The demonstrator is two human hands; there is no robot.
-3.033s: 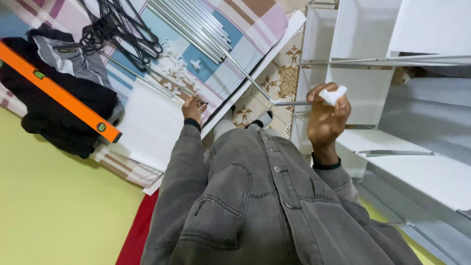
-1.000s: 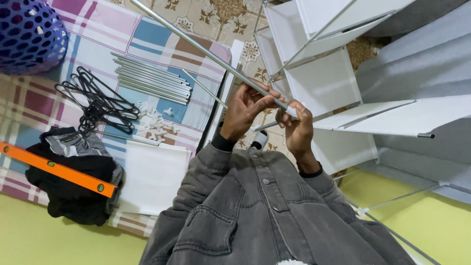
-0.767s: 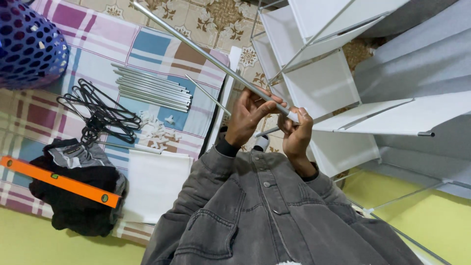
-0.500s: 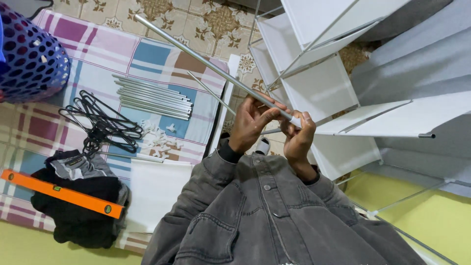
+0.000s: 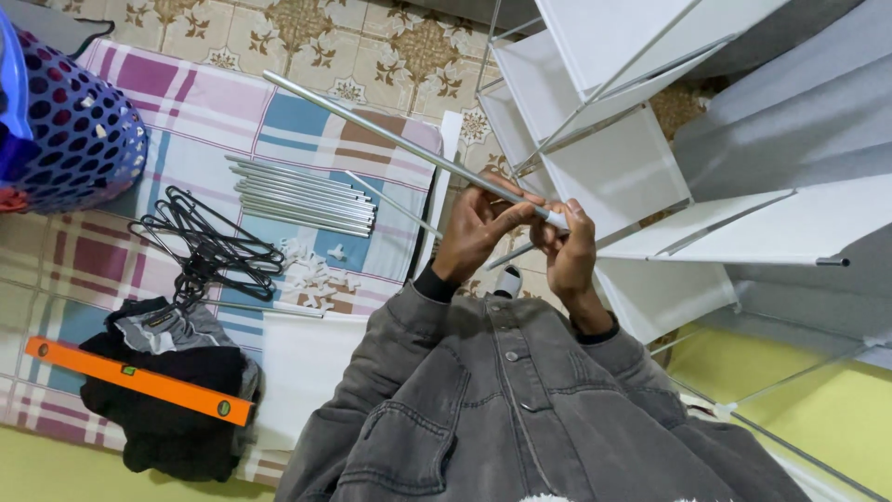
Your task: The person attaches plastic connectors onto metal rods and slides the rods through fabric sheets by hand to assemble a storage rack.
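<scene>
At the far left, a blue perforated basket (image 5: 70, 130) is seen at the frame's edge; something blue and red shows at its rim, though its contents cannot be made out. Beside it, on the checked blanket (image 5: 204, 102), black hangers (image 5: 209, 246) are piled above dark clothing (image 5: 172, 390), across which an orange spirit level (image 5: 139, 381) is laid. A bundle of metal rods (image 5: 302, 197) and small white connectors (image 5: 311, 274) are spread further right. In the middle, 1 long metal rod (image 5: 400, 144) is gripped near its end by both hands – the left hand (image 5: 478, 232) is closed around it from below, the right hand (image 5: 567, 251) pinched on a white fitting at its tip. To the right, a white fabric shelf unit (image 5: 632, 177) is lying tilted, its compartments holding nothing visible.
</scene>
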